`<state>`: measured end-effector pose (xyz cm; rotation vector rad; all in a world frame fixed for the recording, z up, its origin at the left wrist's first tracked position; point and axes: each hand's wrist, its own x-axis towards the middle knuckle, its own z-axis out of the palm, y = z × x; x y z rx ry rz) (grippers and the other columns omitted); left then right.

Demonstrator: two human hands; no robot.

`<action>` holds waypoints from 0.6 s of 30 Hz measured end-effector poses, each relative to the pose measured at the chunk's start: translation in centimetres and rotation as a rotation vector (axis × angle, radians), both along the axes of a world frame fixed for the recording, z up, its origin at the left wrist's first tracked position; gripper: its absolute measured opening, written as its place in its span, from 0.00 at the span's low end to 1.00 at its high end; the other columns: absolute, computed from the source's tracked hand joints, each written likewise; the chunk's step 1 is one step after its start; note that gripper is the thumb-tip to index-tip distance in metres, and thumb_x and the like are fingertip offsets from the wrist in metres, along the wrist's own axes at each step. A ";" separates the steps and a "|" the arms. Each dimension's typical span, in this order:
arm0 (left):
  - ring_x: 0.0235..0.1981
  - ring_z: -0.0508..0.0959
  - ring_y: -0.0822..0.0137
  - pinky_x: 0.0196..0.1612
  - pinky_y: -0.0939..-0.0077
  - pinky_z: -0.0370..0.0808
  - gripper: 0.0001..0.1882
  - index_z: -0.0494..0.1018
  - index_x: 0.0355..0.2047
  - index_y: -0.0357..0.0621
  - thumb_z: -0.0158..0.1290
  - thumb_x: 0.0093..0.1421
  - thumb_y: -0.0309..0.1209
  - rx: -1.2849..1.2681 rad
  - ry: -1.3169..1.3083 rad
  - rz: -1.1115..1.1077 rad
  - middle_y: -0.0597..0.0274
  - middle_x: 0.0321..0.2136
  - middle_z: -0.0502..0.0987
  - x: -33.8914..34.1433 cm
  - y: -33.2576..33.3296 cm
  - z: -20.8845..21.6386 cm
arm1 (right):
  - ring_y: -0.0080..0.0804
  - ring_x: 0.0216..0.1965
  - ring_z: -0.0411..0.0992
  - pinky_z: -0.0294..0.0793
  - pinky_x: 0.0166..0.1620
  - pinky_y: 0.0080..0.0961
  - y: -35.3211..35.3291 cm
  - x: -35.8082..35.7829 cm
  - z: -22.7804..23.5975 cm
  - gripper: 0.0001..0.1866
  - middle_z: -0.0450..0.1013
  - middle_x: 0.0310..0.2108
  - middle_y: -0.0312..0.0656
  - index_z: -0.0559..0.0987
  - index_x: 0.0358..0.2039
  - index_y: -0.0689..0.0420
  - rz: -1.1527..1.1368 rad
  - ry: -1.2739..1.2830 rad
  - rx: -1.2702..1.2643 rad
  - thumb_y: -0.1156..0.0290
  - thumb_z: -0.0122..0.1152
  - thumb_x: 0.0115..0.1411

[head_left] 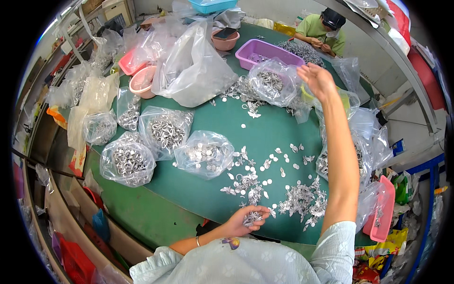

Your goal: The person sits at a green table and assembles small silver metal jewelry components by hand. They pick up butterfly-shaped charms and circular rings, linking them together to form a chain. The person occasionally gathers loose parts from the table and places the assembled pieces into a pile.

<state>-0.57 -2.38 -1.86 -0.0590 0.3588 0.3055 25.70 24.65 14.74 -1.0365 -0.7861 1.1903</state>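
The left hand [247, 220] cups small silver pieces [252, 218] at the bench's [217, 118] near edge. Just rightward, nearer it, lies a scattered silver pile [302, 201] without one long axis. Well beyond, the right hand [318, 80], fingers loosely spread, seems empty.

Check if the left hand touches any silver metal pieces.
Touching: the head view shows the left hand cupped, with a small heap of silver metal pieces lying in it.

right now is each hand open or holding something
Left hand: cupped around a handful of small metal pieces.
Right hand: looks open near the purple tub, nothing visible in it.
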 end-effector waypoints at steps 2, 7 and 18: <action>0.20 0.61 0.75 0.17 0.84 0.57 0.12 0.68 0.35 0.35 0.45 0.57 0.32 0.021 0.012 0.023 0.63 0.27 0.66 -0.3 0.2 -0.1 | 0.43 0.47 0.66 0.67 0.51 0.31 -3.0 -0.7 -1.3 0.22 0.61 0.49 0.56 0.56 0.52 0.72 0.044 -0.151 0.039 0.78 0.42 0.58; 0.23 0.64 0.73 0.17 0.85 0.58 0.11 0.68 0.33 0.35 0.45 0.56 0.32 -0.021 0.030 -0.008 0.63 0.27 0.66 -0.6 -0.4 -0.5 | 0.26 0.36 0.70 0.69 0.39 0.20 -14.7 -1.5 -6.2 0.12 0.72 0.35 0.40 0.72 0.40 0.63 0.260 -0.674 -0.026 0.72 0.52 0.56; 0.27 0.66 0.72 0.19 0.84 0.60 0.11 0.69 0.35 0.35 0.47 0.55 0.29 0.004 0.187 -0.011 0.61 0.27 0.67 -0.8 -2.7 1.0 | 0.39 0.41 0.63 0.63 0.43 0.30 -26.1 -9.3 -15.4 0.15 0.66 0.36 0.42 0.72 0.35 0.61 0.308 -1.269 0.146 0.76 0.62 0.44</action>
